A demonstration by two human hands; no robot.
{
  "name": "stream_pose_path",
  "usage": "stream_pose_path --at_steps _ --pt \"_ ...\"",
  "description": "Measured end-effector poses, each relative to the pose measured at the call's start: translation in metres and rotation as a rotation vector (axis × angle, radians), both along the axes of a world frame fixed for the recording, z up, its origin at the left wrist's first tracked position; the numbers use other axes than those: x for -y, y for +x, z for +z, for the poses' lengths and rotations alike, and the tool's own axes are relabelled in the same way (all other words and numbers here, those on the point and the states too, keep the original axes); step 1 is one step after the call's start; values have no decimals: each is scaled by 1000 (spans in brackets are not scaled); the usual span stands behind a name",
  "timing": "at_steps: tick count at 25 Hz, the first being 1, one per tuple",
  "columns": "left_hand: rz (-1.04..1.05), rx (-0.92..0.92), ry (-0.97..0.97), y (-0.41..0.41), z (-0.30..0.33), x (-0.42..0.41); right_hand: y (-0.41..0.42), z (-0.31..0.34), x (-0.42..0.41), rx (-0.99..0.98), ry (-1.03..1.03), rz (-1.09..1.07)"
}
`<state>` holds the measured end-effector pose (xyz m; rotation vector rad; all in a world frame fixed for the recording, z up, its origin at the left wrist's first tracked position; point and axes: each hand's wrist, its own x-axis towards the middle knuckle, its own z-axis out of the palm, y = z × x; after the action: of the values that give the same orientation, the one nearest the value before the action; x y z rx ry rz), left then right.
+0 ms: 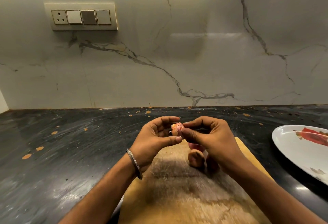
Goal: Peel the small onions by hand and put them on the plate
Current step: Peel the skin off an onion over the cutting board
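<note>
Left hand (pixel 152 135) cups the small onion (pixel 176 129); right hand (pixel 209 135) pinches its loose skin. It looks light, hard, slippery; grip its ends.

Bare forearms; a thin metal bangle (pixel 134 163) circles the left wrist.
</note>
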<state>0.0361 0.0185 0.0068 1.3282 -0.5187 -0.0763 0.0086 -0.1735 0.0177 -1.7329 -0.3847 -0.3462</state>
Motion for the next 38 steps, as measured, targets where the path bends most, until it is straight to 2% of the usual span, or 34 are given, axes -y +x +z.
stream_pose_path --at_steps 3,5,8,13,20,22,24,28,29,34,38 --pt "-55 -40 -68 -1 5 -3 1 1 4 -57 124 71" --pt "-108 -66 -107 -1 6 -4 1 1 4 -17 112 57" --pt "-147 -80 -135 -3 6 -4 -4 -1 -1 137 4 -37" --pt "-65 -65 -103 -8 3 3 -6 -4 -6 377 -244 -241" --pt "-147 -207 -167 -6 10 -2 -4 1 -4 238 -243 -236" --pt "-154 -240 -174 -6 9 -4 -5 3 -2 204 -350 -205" --pt "-150 -248 -159 -6 9 -4 -10 4 -4 164 -477 -84" --pt "-105 -240 -94 -6 8 -2 -15 1 -8 257 -804 99" --pt "-91 -257 -97 -6 8 -2 -15 2 -8 301 -800 106" --pt "-145 -305 -160 -9 9 0 -6 3 1 421 -444 -140" --pt "-156 -301 -161 -11 8 0 -1 -4 -1 404 -254 -123"
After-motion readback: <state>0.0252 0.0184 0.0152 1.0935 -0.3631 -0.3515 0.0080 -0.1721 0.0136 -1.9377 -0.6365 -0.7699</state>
